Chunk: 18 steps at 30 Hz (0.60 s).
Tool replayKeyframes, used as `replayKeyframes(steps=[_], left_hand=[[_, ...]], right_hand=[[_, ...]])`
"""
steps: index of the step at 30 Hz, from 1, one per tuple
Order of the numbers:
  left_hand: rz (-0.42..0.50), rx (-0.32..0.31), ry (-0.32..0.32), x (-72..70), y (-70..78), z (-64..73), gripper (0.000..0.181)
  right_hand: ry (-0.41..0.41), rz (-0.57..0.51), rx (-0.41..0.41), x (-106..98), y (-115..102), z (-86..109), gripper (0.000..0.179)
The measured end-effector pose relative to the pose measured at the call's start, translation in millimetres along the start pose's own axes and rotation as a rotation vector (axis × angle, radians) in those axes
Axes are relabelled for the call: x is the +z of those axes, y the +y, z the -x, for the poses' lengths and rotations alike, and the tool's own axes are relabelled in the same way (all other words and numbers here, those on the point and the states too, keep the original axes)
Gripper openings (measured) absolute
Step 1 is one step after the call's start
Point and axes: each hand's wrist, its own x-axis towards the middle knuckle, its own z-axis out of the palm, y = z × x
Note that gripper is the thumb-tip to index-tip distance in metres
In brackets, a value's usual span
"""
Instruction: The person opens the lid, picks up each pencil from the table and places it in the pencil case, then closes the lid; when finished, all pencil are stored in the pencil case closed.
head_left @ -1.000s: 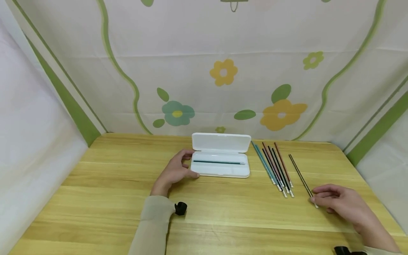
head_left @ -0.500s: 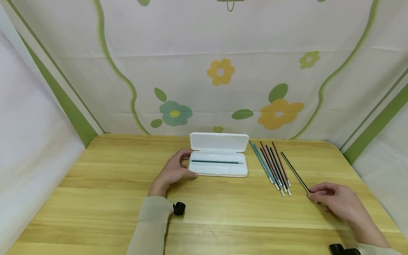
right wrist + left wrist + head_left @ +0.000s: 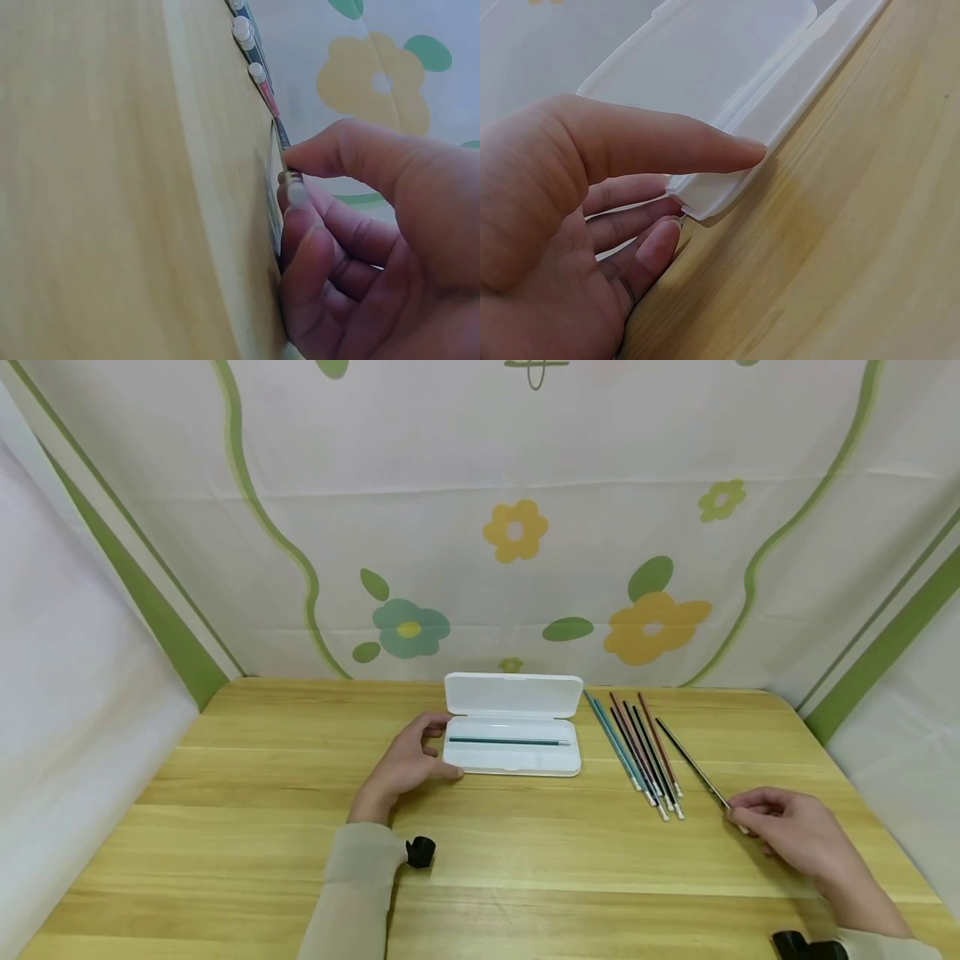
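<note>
A white pencil case (image 3: 512,762) lies on the table with its lid raised, and one dark green pencil (image 3: 510,742) lies across its inside. At the case's left end my left hand (image 3: 408,762) grips it, thumb on the front wall and fingers round the side, as the left wrist view shows. My right hand (image 3: 795,831) pinches a dark pencil (image 3: 690,762) near its white eraser end, between thumb and fingers. In the right wrist view that pencil's eraser (image 3: 297,195) points toward the camera. The held pencil slants up and left across the tabletop.
Between the case and the right hand lies a loose bunch of pencils (image 3: 647,756), blue, reddish and black, eraser ends toward me. A flower-printed cloth (image 3: 517,593) hangs behind the wooden table (image 3: 540,860), with more cloth at both sides.
My right hand has shifted slightly left, and its pencil has swung so the far tip sits nearer the bunch. The left hand stays at the case. The head view has shifted a little.
</note>
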Motion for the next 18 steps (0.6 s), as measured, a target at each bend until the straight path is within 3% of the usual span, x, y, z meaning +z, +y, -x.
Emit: replayKeyframes(steps=[18], left_hand=[[-0.009, -0.004, -0.003, 0.3, 0.6, 1.8, 0.086]], right_hand=[[-0.019, -0.160, -0.007, -5.1, 6.4, -1.2, 0.050]])
